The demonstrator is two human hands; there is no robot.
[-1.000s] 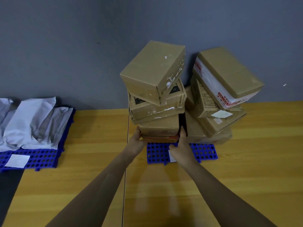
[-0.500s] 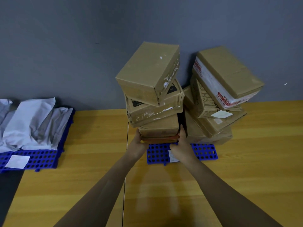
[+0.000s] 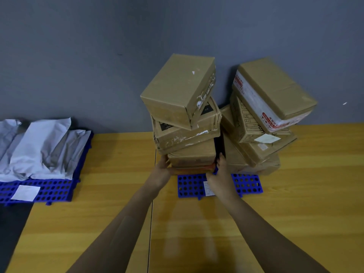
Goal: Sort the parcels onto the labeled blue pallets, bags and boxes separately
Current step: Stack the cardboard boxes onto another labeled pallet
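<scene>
Left hand (image 3: 161, 172) grips the left side of the front stack of boxes (image 3: 187, 133) at its lowest level. Right hand (image 3: 220, 176) grips the right side at the same height, so the stack is clamped between them. Four boxes counted, with a thin reddish box (image 3: 194, 170) at the bottom and the top box (image 3: 177, 89) twisted askew. The stack sits over the rear of the boxes pallet (image 3: 248, 186); whether its base rests there cannot be told. A paper label (image 3: 207, 189) is partly covered by the right hand. The second stack (image 3: 256, 138) stands just beside, to the right. Well apart on the left, the bags pallet (image 3: 53, 192) carries grey bags (image 3: 39, 148) and a white label (image 3: 25, 192). Both pallets lie on the yellow bench (image 3: 295, 213).
</scene>
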